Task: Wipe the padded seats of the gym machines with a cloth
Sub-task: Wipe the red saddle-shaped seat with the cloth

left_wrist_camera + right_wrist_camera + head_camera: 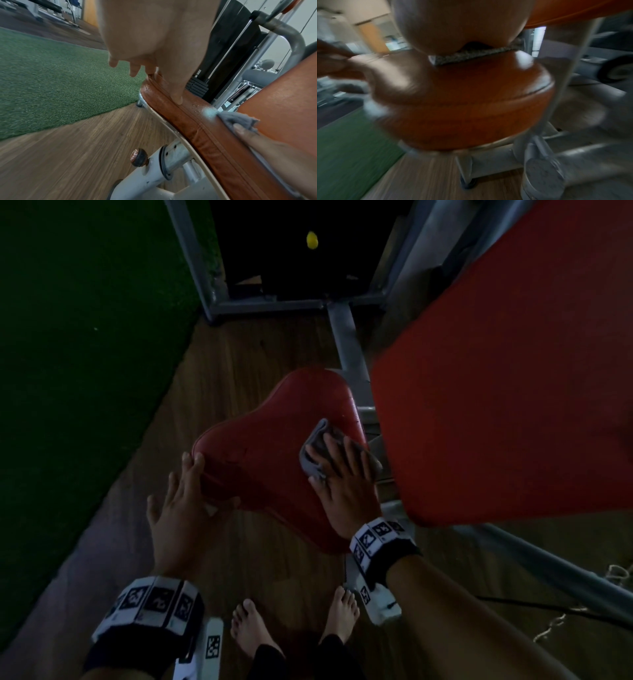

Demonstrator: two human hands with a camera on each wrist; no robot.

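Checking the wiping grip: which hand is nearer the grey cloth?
Right. The right hand presses flat on the grey cloth; the left hand rests apart at the seat edge.

The right hand (344,484) lies flat with fingers spread and straight, pressing palm-down, while the left hand (186,501) reaches forward at the near left, fingers extended, thumb splayed right, both wrists banded.

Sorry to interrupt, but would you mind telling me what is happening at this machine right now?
A person is wiping a gym machine's red padded seat. The right hand presses a grey cloth flat onto the seat near the backrest pad, while the left hand rests on the seat's front edge. Droplets on the seat show in the left wrist view.
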